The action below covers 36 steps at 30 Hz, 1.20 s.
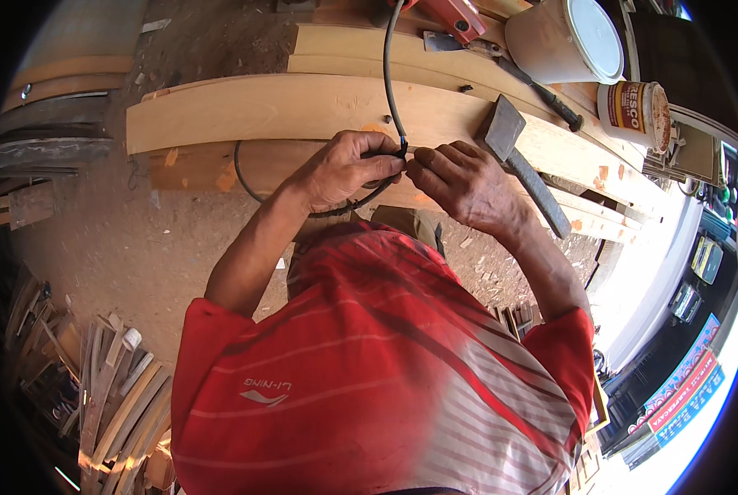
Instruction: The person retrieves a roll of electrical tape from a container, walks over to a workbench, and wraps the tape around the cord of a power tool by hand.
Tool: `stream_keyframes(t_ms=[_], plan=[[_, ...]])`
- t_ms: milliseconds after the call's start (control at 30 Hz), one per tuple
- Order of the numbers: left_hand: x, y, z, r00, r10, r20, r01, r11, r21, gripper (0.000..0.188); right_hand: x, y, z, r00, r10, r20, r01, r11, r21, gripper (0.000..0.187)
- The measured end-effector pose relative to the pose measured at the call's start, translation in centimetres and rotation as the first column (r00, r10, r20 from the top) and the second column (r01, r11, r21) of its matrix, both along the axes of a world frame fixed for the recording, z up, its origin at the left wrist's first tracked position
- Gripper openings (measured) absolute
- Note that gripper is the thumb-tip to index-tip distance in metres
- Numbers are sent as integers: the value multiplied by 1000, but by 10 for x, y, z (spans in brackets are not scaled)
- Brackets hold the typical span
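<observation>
A black power cable (389, 78) comes down from the red power tool (451, 15) at the top to my hands. My left hand (344, 169) pinches it between thumb and forefinger, where a bit of blue wire shows at a dark joint. Another stretch of black cable (241, 169) loops below my left hand. My right hand (472, 188) is closed beside the joint, fingertips almost against those of my left. What it grips, if anything, is hidden. A hammer (501, 130) with a dark handle lies on the boards just right of my right hand.
Long pale boards (245, 111) lie across in front of me. A chisel-like tool (550, 103), a scraper (447, 43), a white bucket (550, 37) and a smaller tub (624, 114) rest at the upper right. Wood offcuts (125, 396) are heaped at the lower left.
</observation>
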<state>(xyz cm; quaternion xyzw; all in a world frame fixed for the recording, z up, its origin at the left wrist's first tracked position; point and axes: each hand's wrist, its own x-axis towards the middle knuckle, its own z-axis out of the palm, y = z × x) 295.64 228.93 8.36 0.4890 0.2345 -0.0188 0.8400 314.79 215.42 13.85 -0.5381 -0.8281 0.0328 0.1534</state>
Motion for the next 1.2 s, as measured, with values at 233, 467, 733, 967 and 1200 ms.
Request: stream_keyframes(t_ms=[233,467,733,967,1200], plan=[[4,1,0,999,-17,-34,20,997,79,25,1,9,3,982,98,163,-93,995,-34,20],[4,3,-8,996,-52,-69,56,997,54,20,-7,11,4,967,80,241,-71,996,-46,36],[4,5,-8,995,-70,-67,72,997,25,18,-11,12,2,956,108,272,-82,991,-104,21],[-2,8,1,995,-98,1,95,970,224,15,-11,18,-7,990,-87,-113,58,968,-244,20],[13,-25,-5,894,284,347,-447,626,639,6,-28,7,-26,84,-832,-549,127,555,-822,25]])
